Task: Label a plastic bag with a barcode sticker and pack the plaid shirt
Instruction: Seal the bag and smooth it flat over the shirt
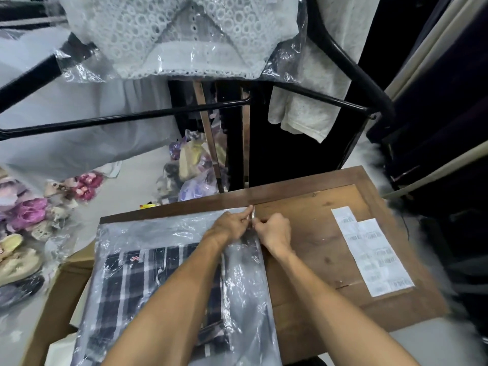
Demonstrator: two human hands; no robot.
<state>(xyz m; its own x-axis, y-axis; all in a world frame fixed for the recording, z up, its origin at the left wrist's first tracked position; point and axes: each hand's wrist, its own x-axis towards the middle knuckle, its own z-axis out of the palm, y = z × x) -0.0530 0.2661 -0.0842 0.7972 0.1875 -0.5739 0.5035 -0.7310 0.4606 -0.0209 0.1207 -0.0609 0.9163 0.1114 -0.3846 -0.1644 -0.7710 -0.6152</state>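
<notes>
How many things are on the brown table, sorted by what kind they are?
Plaid shirt: 1, inside the bag
Clear plastic bag: 1
Sheets of barcode stickers: 2, overlapping
Hands: 2, the left hand and right hand pinching the bag's far corner
Total: 6

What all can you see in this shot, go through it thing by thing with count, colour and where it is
plastic bag: one, clear, on the board's left half
plaid shirt: one, dark navy and white, inside the bag
barcode stickers: several on white sheets, board's right side
wooden board: one, brown, centre
cardboard box: one, tan, lower left
lace garment: one, white, bagged, hanging at top
clothes rack: one, black, across the upper half
bagged slippers: a pile, pink and beige, floor at left
left hand: pinching the bag's top right corner
right hand: pinching the same corner
</notes>
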